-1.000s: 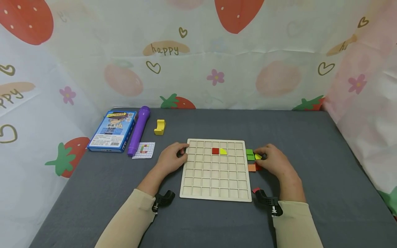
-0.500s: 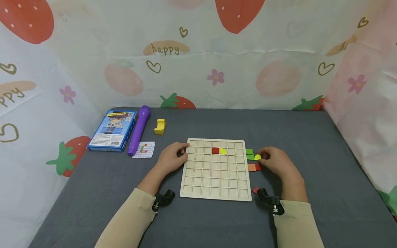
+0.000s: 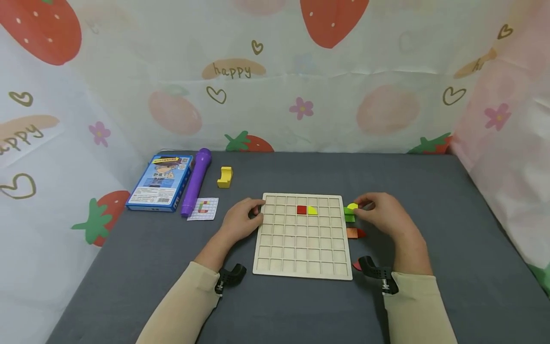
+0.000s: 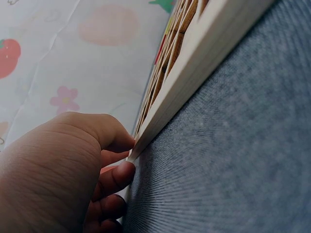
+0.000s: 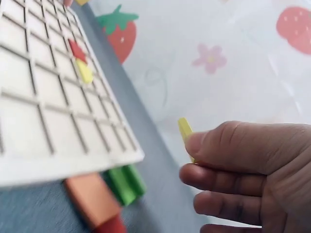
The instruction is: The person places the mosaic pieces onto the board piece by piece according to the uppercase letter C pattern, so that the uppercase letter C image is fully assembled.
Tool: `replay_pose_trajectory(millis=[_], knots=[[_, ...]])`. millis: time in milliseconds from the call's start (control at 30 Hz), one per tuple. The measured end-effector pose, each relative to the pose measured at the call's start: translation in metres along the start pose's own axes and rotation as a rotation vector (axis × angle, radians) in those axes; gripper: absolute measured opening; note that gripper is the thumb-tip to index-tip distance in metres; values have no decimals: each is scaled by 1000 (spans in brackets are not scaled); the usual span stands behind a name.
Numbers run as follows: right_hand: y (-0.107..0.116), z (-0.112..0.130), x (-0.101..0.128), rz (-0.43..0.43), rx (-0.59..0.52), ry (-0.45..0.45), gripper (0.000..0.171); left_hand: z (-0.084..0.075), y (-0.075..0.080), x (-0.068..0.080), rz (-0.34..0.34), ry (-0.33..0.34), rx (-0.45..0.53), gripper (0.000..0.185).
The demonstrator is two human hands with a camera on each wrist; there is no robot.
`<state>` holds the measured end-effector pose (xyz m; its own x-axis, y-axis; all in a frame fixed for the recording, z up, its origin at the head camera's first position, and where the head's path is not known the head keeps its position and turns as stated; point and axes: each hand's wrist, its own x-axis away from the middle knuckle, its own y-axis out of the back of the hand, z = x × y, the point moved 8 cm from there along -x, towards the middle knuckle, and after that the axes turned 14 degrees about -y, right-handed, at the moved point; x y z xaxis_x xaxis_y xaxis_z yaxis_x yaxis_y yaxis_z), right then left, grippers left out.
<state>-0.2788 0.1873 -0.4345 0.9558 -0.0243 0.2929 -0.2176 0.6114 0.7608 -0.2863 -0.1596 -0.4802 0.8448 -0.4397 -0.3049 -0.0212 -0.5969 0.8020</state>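
Note:
A pale wooden grid board (image 3: 302, 253) lies in front of me. One red square tile (image 3: 302, 209) and a yellow tile (image 3: 312, 210) with a rounded corner sit side by side in its upper cells. My left hand (image 3: 237, 220) holds the board's left edge between thumb and fingers. Thumb and forefinger of my right hand (image 3: 388, 216) pinch a small flat yellow tile (image 5: 183, 127), lifted off the table beyond the board's right edge. Below it are green tiles (image 3: 350, 218), an orange tile (image 3: 352, 233) and a red tile (image 3: 362, 233).
Another red piece (image 3: 356, 265) shows beside the right wrist's black camera mount (image 3: 374, 268). To the left lie a blue box (image 3: 160, 184), a purple tube-shaped stick (image 3: 196, 181), a pattern card (image 3: 204, 209) and a yellow curved block (image 3: 225, 177). A printed cloth stands behind the table.
My right hand has picked up the yellow tile from beside the green tiles and raised it slightly away from me. My left hand stays at the board's edge; the head view has shifted a little.

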Motion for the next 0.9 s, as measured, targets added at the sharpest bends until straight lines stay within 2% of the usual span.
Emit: replay_pose_trajectory(millis=[400,667,900], knots=[[3,58,7,37,-20,145,32,2,-1,1,-5,4,6,39],[-23,90,3,67,-57,215,31,3,0,0,-12,-1,-2,38],[-56,111,-3,76,6,280,29,2,1,2,-21,-11,4,36]])
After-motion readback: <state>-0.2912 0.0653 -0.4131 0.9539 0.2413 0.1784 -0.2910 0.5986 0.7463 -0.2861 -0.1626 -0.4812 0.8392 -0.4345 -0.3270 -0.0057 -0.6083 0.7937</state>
